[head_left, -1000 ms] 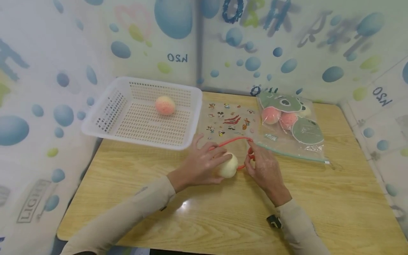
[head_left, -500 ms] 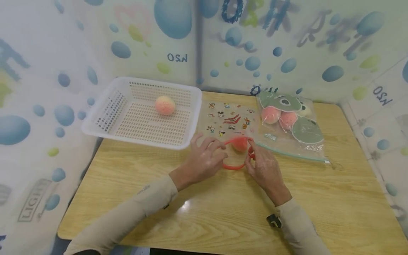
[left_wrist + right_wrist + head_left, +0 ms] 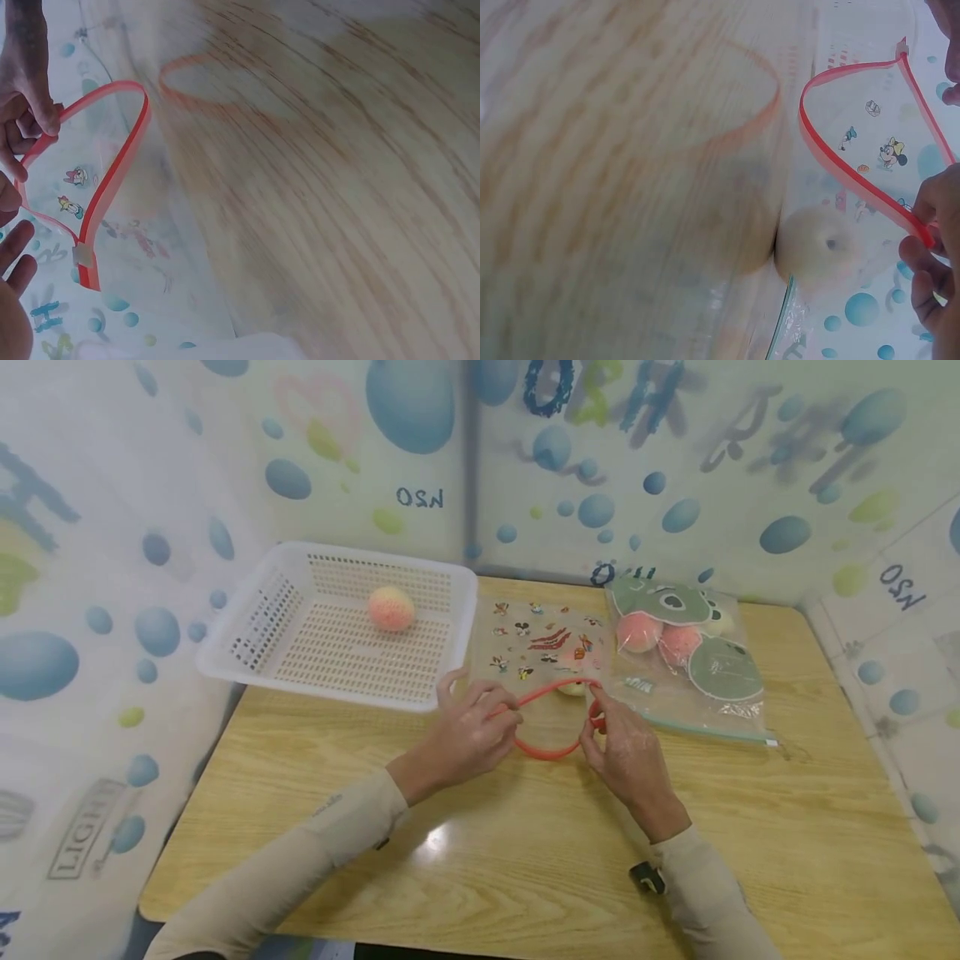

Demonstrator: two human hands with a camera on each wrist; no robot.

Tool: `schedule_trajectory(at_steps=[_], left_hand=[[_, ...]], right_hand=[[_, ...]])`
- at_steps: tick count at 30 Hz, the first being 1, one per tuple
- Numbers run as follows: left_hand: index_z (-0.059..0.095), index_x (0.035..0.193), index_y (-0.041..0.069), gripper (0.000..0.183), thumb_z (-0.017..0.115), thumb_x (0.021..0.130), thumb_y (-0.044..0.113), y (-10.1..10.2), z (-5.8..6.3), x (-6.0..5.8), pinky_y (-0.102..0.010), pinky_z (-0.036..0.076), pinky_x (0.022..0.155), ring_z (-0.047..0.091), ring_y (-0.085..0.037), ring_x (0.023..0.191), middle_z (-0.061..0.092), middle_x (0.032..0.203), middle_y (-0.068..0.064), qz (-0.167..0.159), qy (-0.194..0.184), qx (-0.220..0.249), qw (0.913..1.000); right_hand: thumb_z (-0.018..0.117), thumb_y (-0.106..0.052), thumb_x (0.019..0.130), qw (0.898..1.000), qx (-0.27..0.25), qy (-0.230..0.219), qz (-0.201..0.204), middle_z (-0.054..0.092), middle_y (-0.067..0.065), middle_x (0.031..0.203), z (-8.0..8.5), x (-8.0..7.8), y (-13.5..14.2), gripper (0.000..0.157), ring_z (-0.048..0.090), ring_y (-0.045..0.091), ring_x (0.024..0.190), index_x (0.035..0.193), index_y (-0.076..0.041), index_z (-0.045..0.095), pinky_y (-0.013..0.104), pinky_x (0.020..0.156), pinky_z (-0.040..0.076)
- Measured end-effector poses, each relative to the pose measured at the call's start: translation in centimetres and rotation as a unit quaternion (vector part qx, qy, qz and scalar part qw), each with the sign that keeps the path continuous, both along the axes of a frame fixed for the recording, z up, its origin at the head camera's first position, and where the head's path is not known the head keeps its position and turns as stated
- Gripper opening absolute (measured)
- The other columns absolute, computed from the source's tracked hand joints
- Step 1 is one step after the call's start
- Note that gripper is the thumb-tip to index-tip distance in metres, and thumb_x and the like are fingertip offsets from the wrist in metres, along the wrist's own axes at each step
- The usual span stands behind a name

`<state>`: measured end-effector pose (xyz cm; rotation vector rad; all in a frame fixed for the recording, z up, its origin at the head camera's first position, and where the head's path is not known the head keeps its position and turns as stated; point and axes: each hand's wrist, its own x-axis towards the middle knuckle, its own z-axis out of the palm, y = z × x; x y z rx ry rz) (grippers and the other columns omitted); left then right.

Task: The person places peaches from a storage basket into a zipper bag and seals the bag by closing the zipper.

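A clear zip bag [image 3: 510, 643] printed with cartoon figures lies flat, its red-edged mouth [image 3: 551, 753] spread wide. My right hand [image 3: 628, 752] pinches the right end of that red edge between thumb and fingers. Close to the mouth's left end, my left hand [image 3: 468, 727] has its fingers [image 3: 22, 274] loosely bent and apart from the slider [image 3: 84, 255]. Inside the bag sits a pale peach [image 3: 821, 244], mostly behind the red edge in the head view.
A white perforated basket [image 3: 225, 672] holding one pink-yellow peach [image 3: 392, 609] stands at the back left. At the right lies another clear zip bag [image 3: 682, 718] with peaches and green frog-like pieces [image 3: 723, 668] in it. Wooden table [image 3: 480, 877]; patterned walls enclose its back and sides.
The peach my left hand held at the bag's mouth has gone inside and farther in. That hand has let go and drawn slightly left; the right hand stays at the edge.
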<state>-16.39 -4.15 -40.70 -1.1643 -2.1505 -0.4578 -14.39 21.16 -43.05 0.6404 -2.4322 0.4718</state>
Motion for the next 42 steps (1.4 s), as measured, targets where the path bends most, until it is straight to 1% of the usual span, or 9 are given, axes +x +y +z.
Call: schedule_trajectory(at_steps=[4, 8, 14, 20, 25, 30, 34, 37, 42], left_hand=[[0.065, 0.091, 0.013, 0.017, 0.055, 0.078, 0.019, -0.4, 0.0, 0.0, -0.053, 0.025, 0.095, 0.052, -0.021, 0.093, 0.062, 0.095, 0.0, 0.016, -0.006, -0.009, 0.9998], [0.065, 0.093, 0.011, 0.019, 0.055, 0.079, 0.019, -0.8, 0.0, -0.2, -0.047, 0.031, 0.092, 0.055, -0.019, 0.089, 0.064, 0.092, 0.0, 0.016, -0.008, -0.006, 0.9998], [0.065, 0.093, 0.012, 0.018, 0.058, 0.08, 0.021, -1.2, 0.3, -0.2, -0.044, 0.031, 0.094, 0.056, -0.017, 0.088, 0.064, 0.091, 0.0, 0.022, -0.021, -0.024, 0.9993], [0.066, 0.092, 0.013, 0.017, 0.058, 0.08, 0.021, -1.5, 0.3, -0.3, -0.046, 0.035, 0.09, 0.057, -0.016, 0.085, 0.065, 0.088, 0.001, 0.029, -0.023, -0.03, 0.9989], [0.066, 0.09, 0.012, 0.016, 0.057, 0.08, 0.021, -1.6, 0.4, -0.4, -0.046, 0.035, 0.089, 0.057, -0.016, 0.084, 0.065, 0.087, 0.001, 0.025, -0.029, -0.025, 0.999], [0.065, 0.088, 0.011, 0.014, 0.056, 0.08, 0.019, -1.9, 0.7, -0.6, -0.042, 0.036, 0.088, 0.057, -0.015, 0.086, 0.063, 0.089, 0.001, 0.014, -0.041, -0.009, 0.999], [0.065, 0.088, 0.01, 0.013, 0.058, 0.079, 0.017, -2.4, 1.0, -0.8, -0.039, 0.037, 0.087, 0.057, -0.015, 0.086, 0.062, 0.09, 0.001, 0.012, -0.037, 0.005, 0.9992], [0.065, 0.09, 0.01, 0.015, 0.058, 0.08, 0.018, -3.0, 1.4, -1.2, -0.039, 0.038, 0.086, 0.057, -0.017, 0.086, 0.062, 0.092, 0.0, 0.022, -0.029, -0.001, 0.9993], [0.064, 0.093, 0.011, 0.017, 0.056, 0.08, 0.019, -4.4, 2.3, -2.3, -0.04, 0.039, 0.085, 0.057, -0.019, 0.088, 0.062, 0.095, 0.0, 0.057, -0.029, -0.015, 0.9978]], right_hand=[[0.058, -0.012, 0.077, 1.0, 0.001, -0.005, -0.003, 0.059, 0.008, 0.084, 0.1, 0.1, -0.1, 0.054, 0.055, 0.018, 0.067, 0.128, -0.001, 0.045, 0.032, 0.054, 0.046], [0.062, -0.012, 0.076, 1.0, 0.0, -0.009, -0.008, 0.058, 0.007, 0.083, 0.1, 0.2, -0.1, 0.056, 0.053, 0.018, 0.066, 0.128, -0.001, 0.045, 0.031, 0.053, 0.046], [0.06, -0.013, 0.077, 1.0, -0.003, -0.01, -0.004, 0.057, 0.008, 0.082, 0.0, 0.1, -0.1, 0.054, 0.054, 0.018, 0.066, 0.128, -0.001, 0.044, 0.032, 0.053, 0.045], [0.059, -0.013, 0.078, 1.0, -0.007, -0.012, 0.0, 0.057, 0.008, 0.083, -0.1, 0.0, -0.1, 0.054, 0.055, 0.018, 0.067, 0.128, 0.0, 0.043, 0.034, 0.055, 0.046], [0.059, -0.015, 0.078, 1.0, -0.004, -0.023, -0.004, 0.056, 0.008, 0.084, -0.1, 0.1, -0.1, 0.056, 0.055, 0.019, 0.068, 0.129, -0.001, 0.042, 0.033, 0.056, 0.047], [0.06, -0.013, 0.076, 1.0, -0.007, -0.015, -0.001, 0.056, 0.009, 0.083, -0.3, 0.1, 0.0, 0.057, 0.055, 0.019, 0.067, 0.129, 0.0, 0.042, 0.033, 0.054, 0.047], [0.061, -0.012, 0.075, 1.0, -0.01, -0.011, 0.003, 0.056, 0.009, 0.083, -0.3, 0.1, -0.1, 0.06, 0.055, 0.019, 0.067, 0.13, 0.0, 0.041, 0.033, 0.054, 0.047], [0.064, -0.011, 0.074, 1.0, -0.013, -0.016, 0.003, 0.056, 0.009, 0.084, -0.3, 0.1, -0.1, 0.063, 0.054, 0.019, 0.067, 0.131, -0.001, 0.04, 0.033, 0.054, 0.047], [0.065, -0.011, 0.074, 1.0, -0.012, -0.024, 0.003, 0.056, 0.01, 0.085, -0.3, 0.2, -0.2, 0.064, 0.054, 0.019, 0.068, 0.132, -0.001, 0.039, 0.033, 0.054, 0.048]])
